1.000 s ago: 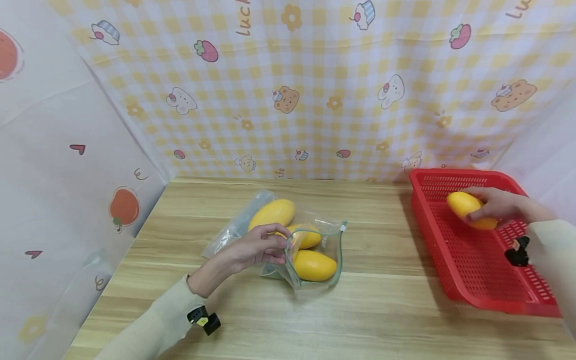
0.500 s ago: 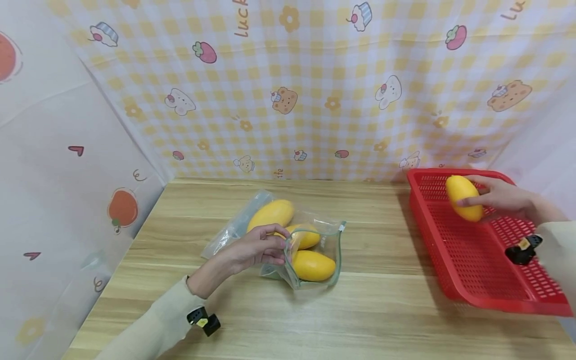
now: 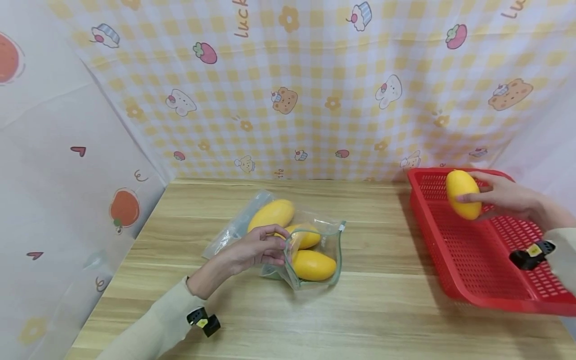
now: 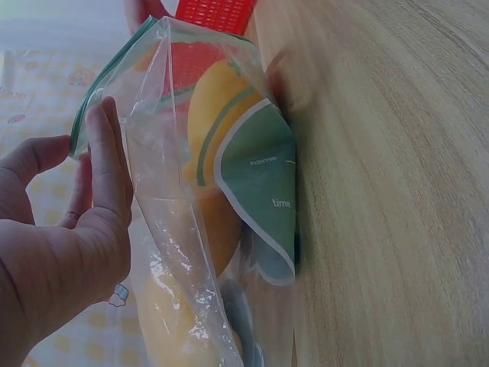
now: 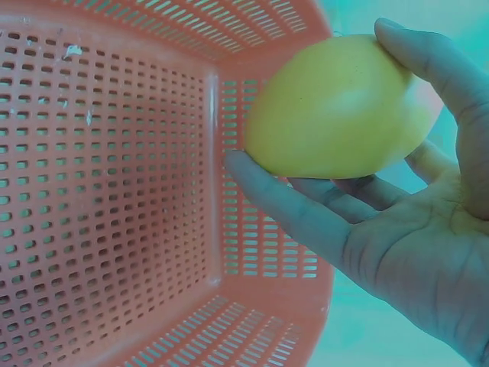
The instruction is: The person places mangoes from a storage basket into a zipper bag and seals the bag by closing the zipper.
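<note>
My left hand pinches the green-edged mouth of a clear zip bag and holds it open, facing right. Three yellow mangoes lie in the bag: one mango at the mouth, another mango behind it, and a third mango deeper in. Printed words on a green label show in the left wrist view. On the right, my right hand grips a mango over the back of a red basket. Thumb and fingers lie on opposite sides of that mango.
The red plastic basket, with slotted walls, stands at the right of the wooden table. Behind the table hangs a checked curtain, with a white cloth along the left side.
My right hand has lifted the mango from low in the basket toward its back rim, turning it more upright. The left hand and the bag have stayed put.
</note>
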A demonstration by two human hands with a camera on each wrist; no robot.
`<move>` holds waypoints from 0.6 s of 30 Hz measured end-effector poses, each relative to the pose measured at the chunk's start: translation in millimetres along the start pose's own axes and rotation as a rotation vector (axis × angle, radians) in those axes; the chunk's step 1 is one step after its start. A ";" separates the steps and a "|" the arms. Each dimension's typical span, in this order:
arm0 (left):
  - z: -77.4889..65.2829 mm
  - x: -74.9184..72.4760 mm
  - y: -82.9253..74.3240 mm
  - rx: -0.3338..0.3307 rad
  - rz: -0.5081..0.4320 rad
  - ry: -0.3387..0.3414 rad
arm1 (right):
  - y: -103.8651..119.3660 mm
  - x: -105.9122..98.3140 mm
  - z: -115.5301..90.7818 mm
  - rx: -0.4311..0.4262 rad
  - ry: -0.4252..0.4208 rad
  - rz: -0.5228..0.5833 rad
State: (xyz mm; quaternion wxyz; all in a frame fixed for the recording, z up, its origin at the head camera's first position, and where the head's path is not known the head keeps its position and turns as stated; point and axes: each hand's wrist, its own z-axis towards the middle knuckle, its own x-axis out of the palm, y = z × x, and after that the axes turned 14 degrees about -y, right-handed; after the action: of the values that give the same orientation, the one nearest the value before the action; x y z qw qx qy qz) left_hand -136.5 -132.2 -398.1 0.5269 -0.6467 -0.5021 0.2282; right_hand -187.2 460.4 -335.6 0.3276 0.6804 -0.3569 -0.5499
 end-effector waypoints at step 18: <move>-0.6 2.1 -2.5 0.005 0.002 -0.001 | 12.5 4.9 -11.3 0.001 -0.075 0.049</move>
State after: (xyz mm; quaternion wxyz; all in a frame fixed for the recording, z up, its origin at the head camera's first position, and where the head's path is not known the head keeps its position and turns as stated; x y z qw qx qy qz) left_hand -136.2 -130.7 -395.1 0.5281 -0.6457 -0.5012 0.2303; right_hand -177.0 450.3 -325.6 0.3270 0.6504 -0.3860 -0.5666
